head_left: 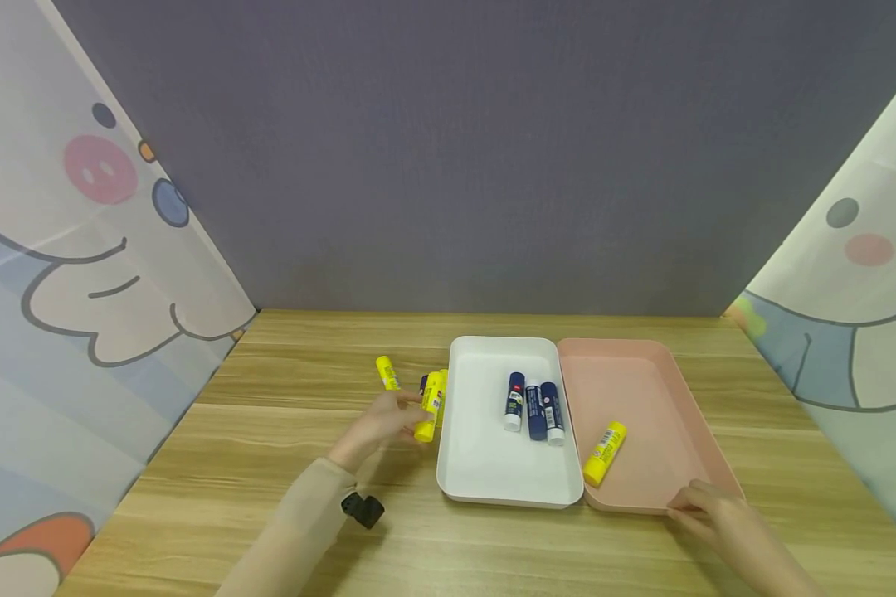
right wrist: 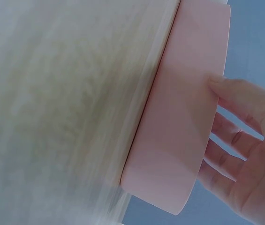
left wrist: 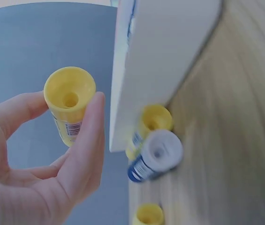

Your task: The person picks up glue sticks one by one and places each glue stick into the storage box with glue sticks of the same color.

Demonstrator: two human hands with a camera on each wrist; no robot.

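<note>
My left fingers pinch a yellow glue stick from opposite sides, closed only as far as its barrel, while my right fingers hold the near rim of the pink tray, thumb outside the wall and the others behind it. To carry the stick well, I'd squeeze lightly on the barrel, keep it above the white tray's wall, and keep my right grip firm without tipping the pink one. The stick sits between my left fingertips, held just outside the white tray's left side. Below it, a yellow stick and a blue one with a white end lie close together beside that wall; another yellow stick lies on the surface just beyond my left fingers. Farther right, three blue sticks lie in the white tray, and one yellow stick in the pink tray, left of my right fingers.
</note>
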